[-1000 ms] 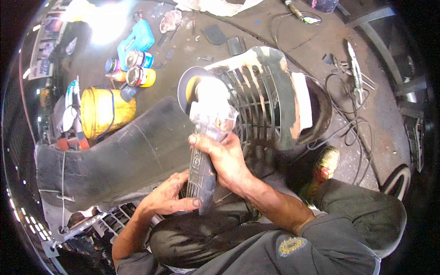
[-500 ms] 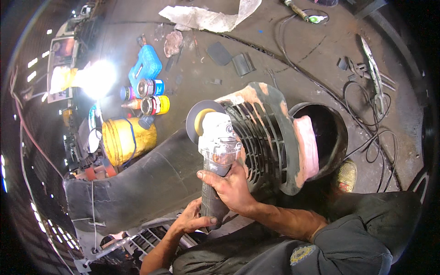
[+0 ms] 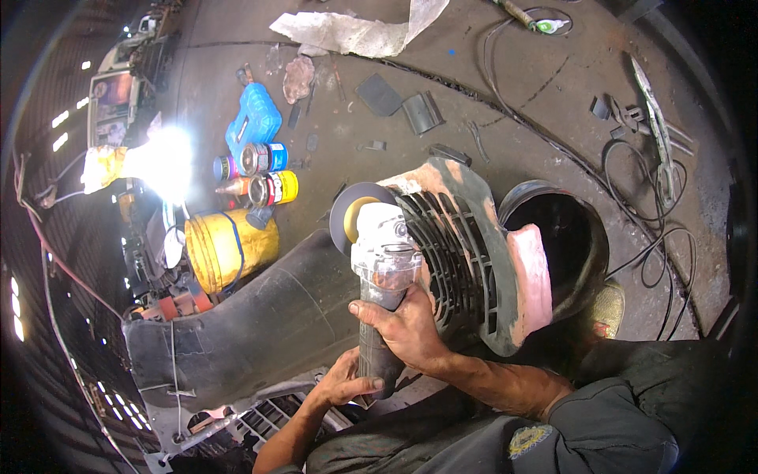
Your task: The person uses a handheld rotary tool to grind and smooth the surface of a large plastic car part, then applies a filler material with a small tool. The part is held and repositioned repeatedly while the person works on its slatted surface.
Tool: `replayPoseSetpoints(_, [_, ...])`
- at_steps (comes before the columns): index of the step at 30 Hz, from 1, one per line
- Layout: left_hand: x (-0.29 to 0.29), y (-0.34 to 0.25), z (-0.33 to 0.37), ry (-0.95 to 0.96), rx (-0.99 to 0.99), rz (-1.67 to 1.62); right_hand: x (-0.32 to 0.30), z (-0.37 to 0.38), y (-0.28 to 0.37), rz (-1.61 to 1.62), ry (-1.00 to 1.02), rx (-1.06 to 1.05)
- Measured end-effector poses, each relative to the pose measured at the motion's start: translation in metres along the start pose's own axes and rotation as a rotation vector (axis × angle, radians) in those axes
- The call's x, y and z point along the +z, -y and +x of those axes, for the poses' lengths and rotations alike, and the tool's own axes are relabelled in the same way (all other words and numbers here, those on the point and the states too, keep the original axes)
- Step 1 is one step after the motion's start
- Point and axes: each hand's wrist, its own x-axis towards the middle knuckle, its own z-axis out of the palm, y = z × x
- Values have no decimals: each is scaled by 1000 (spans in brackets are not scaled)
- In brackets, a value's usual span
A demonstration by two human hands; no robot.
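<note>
Both hands are wrapped round an angle grinder [image 3: 381,241] with a worn metal head and a dark body. My right hand [image 3: 410,328] grips it just below the head, thumb across the body. Lower down, my left hand [image 3: 347,379] closes round the rear end. A grey disc with a yellow centre [image 3: 353,213] faces away to the left of the head. Behind the grinder lies a dark curved bumper [image 3: 253,316] with a slatted grille section [image 3: 458,245], patched with pinkish filler. Whether the disc touches the bumper cannot be made out.
A bright lamp [image 3: 166,158] glares at the left above a yellow bucket [image 3: 233,249]. Several small cans, a yellow one [image 3: 283,187] among them, stand by a blue plastic container [image 3: 254,118]. Dark cables [image 3: 545,130] cross the floor. A pink block [image 3: 530,276] rests against a black round shell [image 3: 564,213].
The whole scene has shifted slightly down and to the right in view. Both hands keep the same hold on the grinder, which stays by the grille.
</note>
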Motion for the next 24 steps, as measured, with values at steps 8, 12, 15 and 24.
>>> replayPoseSetpoints(8, [2, 5, -1, -30, -3, -1, 2, -3, 5, -32, -53, -64])
replayPoseSetpoints(12, [8, -6, -2, -25, -6, -3, -3, -3, 0, 14, -21, -31])
replayPoseSetpoints(15, [6, -4, -1, -10, -4, 28, -4, -3, 0, 36, -23, -1])
replayPoseSetpoints(24, [11, -10, -1, -40, -13, 34, -4, 0, 3, 25, -27, -67])
